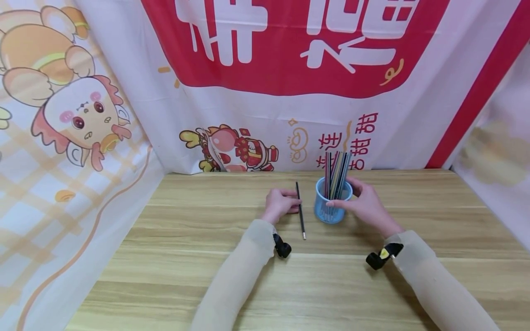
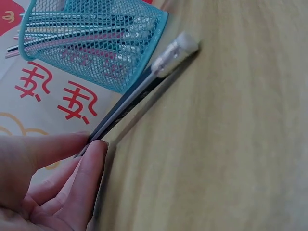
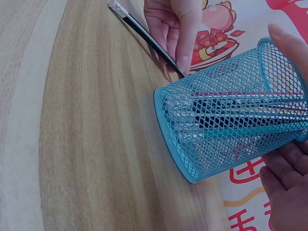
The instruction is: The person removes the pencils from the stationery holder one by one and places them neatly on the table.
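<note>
A black pencil [image 1: 302, 223] is pinched between the thumb and fingers of the left hand [image 1: 282, 202], partway along its length. Its white eraser [image 2: 187, 43], set in a silver ferrule [image 2: 164, 61], is turned toward the person, and its other end is aimed at the cloth backdrop [image 1: 248, 108]. The pencil is positioned just to the left of a light-blue mesh pencil cup [image 1: 325, 214], the two being set apart; whether it is borne by the tabletop cannot be told. The cup is grasped near its rim by the right hand [image 1: 367, 204], with the thumb laid across the near side and the fingers curved round the far side. A bundle of slim pencils [image 1: 337, 177] is contained in the cup, which is stood upright on the wooden tabletop [image 1: 323, 289]. Small black cameras [image 1: 282, 246] are worn at both wrists, beside beige sleeves [image 1: 236, 271]. The backdrop is printed with a red panel [image 1: 277, 69] and large white characters [image 1: 240, 19].
</note>
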`<state>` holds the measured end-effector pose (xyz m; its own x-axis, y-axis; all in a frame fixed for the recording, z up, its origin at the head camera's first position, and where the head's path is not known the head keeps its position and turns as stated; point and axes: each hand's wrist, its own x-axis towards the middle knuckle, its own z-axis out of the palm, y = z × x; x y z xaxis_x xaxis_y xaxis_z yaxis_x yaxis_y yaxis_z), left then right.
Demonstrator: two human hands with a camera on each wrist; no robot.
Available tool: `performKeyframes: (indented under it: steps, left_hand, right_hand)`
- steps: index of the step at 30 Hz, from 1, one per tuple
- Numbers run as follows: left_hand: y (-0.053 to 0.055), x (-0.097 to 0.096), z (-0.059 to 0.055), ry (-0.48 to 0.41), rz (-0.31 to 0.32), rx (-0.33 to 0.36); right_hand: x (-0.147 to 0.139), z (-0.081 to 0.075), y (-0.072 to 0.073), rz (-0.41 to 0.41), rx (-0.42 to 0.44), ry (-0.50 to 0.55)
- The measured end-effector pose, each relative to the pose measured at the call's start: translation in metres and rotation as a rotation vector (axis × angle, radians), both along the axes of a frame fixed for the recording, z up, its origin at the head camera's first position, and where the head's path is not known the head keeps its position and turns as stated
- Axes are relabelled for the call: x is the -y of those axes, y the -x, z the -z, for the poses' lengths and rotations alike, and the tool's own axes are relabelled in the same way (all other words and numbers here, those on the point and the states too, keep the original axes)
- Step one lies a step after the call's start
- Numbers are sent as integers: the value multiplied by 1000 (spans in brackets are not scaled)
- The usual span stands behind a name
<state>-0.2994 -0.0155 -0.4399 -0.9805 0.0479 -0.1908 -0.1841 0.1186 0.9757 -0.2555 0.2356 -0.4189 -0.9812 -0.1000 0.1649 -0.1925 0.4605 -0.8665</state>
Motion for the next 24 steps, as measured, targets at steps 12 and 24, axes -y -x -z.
performKeyframes:
  steps: [12, 24]
  left_hand:
    - [4, -6, 3, 81, -46, 32]
    - [2, -6, 0, 84, -49, 27]
  right_hand:
    - [-1, 1, 0, -19, -4, -2]
    - [-1, 1, 0, -26, -5, 6]
